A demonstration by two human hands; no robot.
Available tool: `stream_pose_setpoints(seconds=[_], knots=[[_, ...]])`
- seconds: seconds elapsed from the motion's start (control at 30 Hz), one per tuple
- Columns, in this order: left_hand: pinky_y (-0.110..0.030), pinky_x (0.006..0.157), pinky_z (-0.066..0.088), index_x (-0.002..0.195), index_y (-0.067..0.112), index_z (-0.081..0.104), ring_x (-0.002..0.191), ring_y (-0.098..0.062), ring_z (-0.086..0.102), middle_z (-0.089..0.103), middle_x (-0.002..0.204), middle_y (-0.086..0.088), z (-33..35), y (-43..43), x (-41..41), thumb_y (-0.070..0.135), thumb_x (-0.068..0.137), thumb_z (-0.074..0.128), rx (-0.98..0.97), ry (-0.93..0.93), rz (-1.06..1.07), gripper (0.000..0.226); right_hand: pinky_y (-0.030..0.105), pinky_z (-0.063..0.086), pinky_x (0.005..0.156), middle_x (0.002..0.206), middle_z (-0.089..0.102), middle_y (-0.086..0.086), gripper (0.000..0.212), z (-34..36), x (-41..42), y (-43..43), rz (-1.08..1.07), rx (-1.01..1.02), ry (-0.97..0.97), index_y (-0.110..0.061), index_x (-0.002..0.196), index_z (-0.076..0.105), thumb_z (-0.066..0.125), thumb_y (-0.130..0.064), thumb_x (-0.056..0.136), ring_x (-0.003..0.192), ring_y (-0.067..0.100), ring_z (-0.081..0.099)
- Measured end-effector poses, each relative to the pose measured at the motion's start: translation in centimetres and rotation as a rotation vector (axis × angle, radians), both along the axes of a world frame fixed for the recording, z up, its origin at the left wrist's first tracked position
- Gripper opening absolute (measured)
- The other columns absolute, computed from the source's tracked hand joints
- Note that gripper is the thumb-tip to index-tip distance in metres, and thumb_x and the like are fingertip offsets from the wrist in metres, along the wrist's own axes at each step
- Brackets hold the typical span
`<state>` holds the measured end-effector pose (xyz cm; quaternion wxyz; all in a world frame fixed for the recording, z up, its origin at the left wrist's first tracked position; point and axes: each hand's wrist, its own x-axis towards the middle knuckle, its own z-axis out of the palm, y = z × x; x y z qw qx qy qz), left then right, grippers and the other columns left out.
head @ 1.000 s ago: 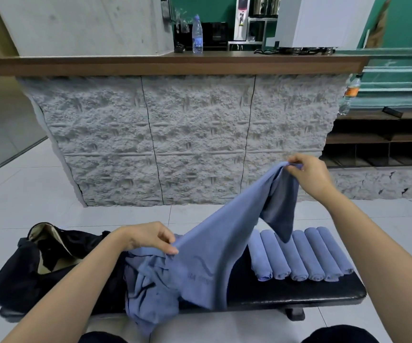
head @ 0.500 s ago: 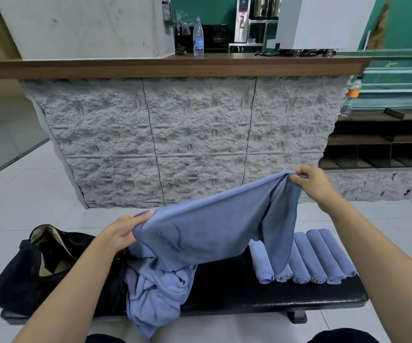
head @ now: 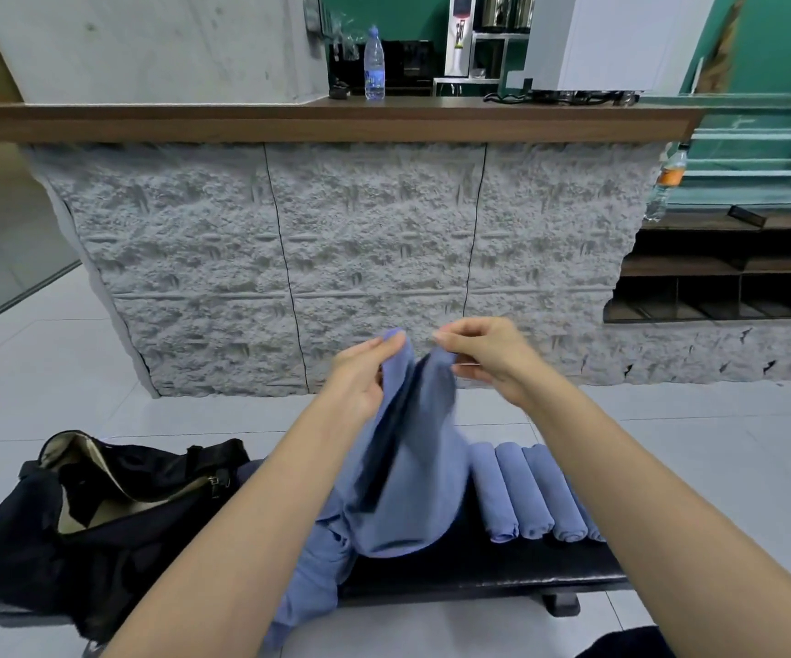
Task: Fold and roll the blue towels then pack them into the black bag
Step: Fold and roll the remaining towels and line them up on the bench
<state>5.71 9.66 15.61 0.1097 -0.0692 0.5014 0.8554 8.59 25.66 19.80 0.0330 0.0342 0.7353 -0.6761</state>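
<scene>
Both hands are lifted above the middle of the black padded table and each one pinches an upper corner of one blue towel. The left hand grips its corner between thumb and fingers, and the right hand does the same with the other corner, so the two corners stand close together but do not yet touch. I think they are held like this to lay one half of the cloth onto the other: the towel hangs down doubled, and its lower curve touches the table surface, which lets the fold line form by its own weight. Under it, at the front edge of the table, a loose heap of blue towels waits and partly hangs over the edge, within easy reach of the left hand. Toward the right end of the table lies a row of rolled towels, side by side and touching, probably kept there so they do not unroll before packing. The black bag sits on the left end with its mouth open and turned upward, ready to receive the rolls; no blue towel is visible in it, so the packing seems not yet begun.
</scene>
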Motion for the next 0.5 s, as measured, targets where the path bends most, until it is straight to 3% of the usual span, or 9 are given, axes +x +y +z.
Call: stream_pose_setpoints(seconds=[0.07, 0.17, 0.23, 0.37, 0.43, 0.5], knots=[[-0.026, 0.070, 0.057, 0.101, -0.002, 0.066, 0.068, -0.016, 0.068, 0.070, 0.079, -0.011, 0.9, 0.7, 0.4, 0.003, 0.090, 0.058, 0.024, -0.010, -0.044, 0.014, 0.014, 0.049, 0.057, 0.064, 0.064, -0.007, 0.013, 0.3, 0.4, -1.0, 0.081, -0.030, 0.050, -0.015, 0.082, 0.069, 0.065, -0.003, 0.086, 0.056, 0.002, 0.057], [-0.031, 0.081, 0.054, 0.115, 0.001, 0.064, 0.086, -0.023, 0.065, 0.067, 0.099, -0.015, 1.6, -0.1, 0.3, 0.007, 0.092, 0.057, 0.040, -0.014, -0.082, 0.025, 0.014, 0.050, 0.070, 0.086, 0.070, 0.000, 0.032, 0.2, 0.5, -0.8, 0.199, -0.079, 0.119, -0.016, 0.098, 0.069, 0.060, 0.011, 0.083, 0.075, 0.005, 0.065], [-0.033, 0.084, 0.055, 0.117, 0.002, 0.063, 0.092, -0.024, 0.065, 0.068, 0.101, -0.014, 1.9, -0.8, 0.3, 0.008, 0.092, 0.057, 0.013, 0.009, -0.115, 0.027, 0.015, 0.050, 0.076, 0.094, 0.070, 0.003, 0.037, -0.1, 0.6, -0.6, 0.233, -0.025, 0.175, -0.014, 0.106, 0.067, 0.059, 0.013, 0.083, 0.084, 0.006, 0.066], [-0.035, 0.086, 0.055, 0.108, 0.002, 0.066, 0.089, -0.023, 0.068, 0.070, 0.100, -0.013, 1.9, -1.2, 1.0, 0.007, 0.091, 0.058, -0.038, 0.050, -0.124, 0.020, 0.012, 0.050, 0.072, 0.083, 0.069, 0.001, 0.024, -0.1, 0.7, -1.4, 0.103, 0.239, 0.356, -0.003, 0.104, 0.069, 0.064, 0.007, 0.083, 0.070, -0.003, 0.065], [-0.034, 0.083, 0.055, 0.104, 0.002, 0.067, 0.087, -0.022, 0.069, 0.071, 0.097, -0.013, 1.8, -1.3, 1.4, 0.008, 0.090, 0.059, -0.069, 0.071, -0.141, 0.017, 0.016, 0.052, 0.073, 0.076, 0.068, -0.004, 0.014, -0.1, 0.4, -1.6, 0.056, 0.339, 0.434, -0.004, 0.094, 0.073, 0.067, 0.000, 0.083, 0.065, -0.001, 0.063], [-0.034, 0.084, 0.055, 0.109, 0.001, 0.066, 0.092, -0.022, 0.067, 0.070, 0.102, -0.013, 1.9, -1.3, 1.7, 0.008, 0.089, 0.060, -0.132, 0.096, -0.135, 0.022, 0.011, 0.044, 0.069, 0.074, 0.061, -0.015, 0.008, 0.1, 0.4, -1.6, 0.047, 0.518, 0.500, -0.013, 0.089, 0.072, 0.067, -0.009, 0.085, 0.066, -0.005, 0.055]])
